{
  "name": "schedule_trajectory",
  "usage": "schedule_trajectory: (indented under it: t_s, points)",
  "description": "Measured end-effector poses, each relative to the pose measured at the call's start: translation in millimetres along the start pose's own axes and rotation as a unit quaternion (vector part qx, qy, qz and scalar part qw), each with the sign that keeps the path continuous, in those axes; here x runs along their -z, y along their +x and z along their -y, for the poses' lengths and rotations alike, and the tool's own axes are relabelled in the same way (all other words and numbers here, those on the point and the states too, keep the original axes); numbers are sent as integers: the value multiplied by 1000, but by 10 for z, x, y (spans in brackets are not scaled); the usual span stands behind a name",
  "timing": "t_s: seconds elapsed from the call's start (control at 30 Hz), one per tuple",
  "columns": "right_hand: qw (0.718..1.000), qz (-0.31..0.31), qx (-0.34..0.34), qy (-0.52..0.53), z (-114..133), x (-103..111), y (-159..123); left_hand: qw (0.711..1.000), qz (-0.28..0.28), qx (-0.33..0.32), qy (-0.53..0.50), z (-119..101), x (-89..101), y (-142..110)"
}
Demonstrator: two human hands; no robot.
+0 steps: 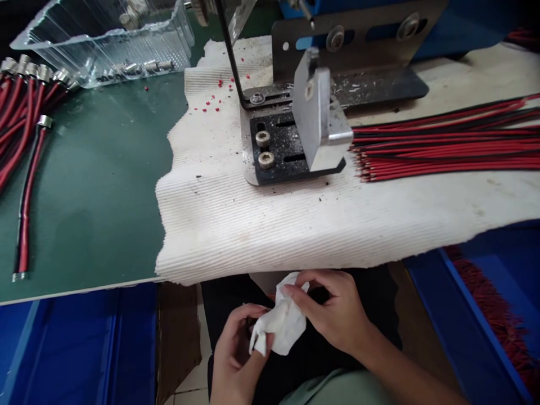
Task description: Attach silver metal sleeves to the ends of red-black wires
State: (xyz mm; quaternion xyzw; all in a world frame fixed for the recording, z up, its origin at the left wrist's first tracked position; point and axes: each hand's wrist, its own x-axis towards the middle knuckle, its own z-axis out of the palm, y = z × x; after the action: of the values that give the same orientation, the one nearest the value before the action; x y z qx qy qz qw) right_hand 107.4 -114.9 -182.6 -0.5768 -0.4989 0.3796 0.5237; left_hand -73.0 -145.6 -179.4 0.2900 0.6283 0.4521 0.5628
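Below the table's front edge, over my lap, both hands hold a crumpled white tissue (282,325). My left hand (234,354) is curled round its lower part, thumb pressed on it. My right hand (335,312) pinches the upper part with its fingertips. On the table above, a metal jig (295,121) stands on a white ribbed cloth (253,225). A bundle of red and black wires (447,146) lies to the right of the jig, ends toward it.
Finished red-black wires with metal caps (25,112) lie on the green mat (97,185) at left. A clear plastic tray (109,39) with small metal parts stands at the back left. Blue bins (76,343) sit under the table on both sides.
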Motion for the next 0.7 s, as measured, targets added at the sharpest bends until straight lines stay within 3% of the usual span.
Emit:
schedule_trajectory:
  t_s: [0.13, 0.27, 0.57, 0.63, 0.7]
  points:
    - [999, 34, 12, -10, 47, -56, -46, 995, 60, -2, 82, -14, -82, -16]
    - [998, 61, -5, 27, 98, -130, -116, 997, 29, 1, 74, -41, -54, 67]
    - [969, -63, -97, 219, 115, -47, 21, 986, -99, 76, -114, 3, 25, 0]
    - [961, -80, -107, 244, 107, -21, 34, 985, -97, 81, -121, -6, 30, -52]
    - [953, -91, -118, 265, 109, -16, 32, 989, -58, 73, -115, -32, 48, -93]
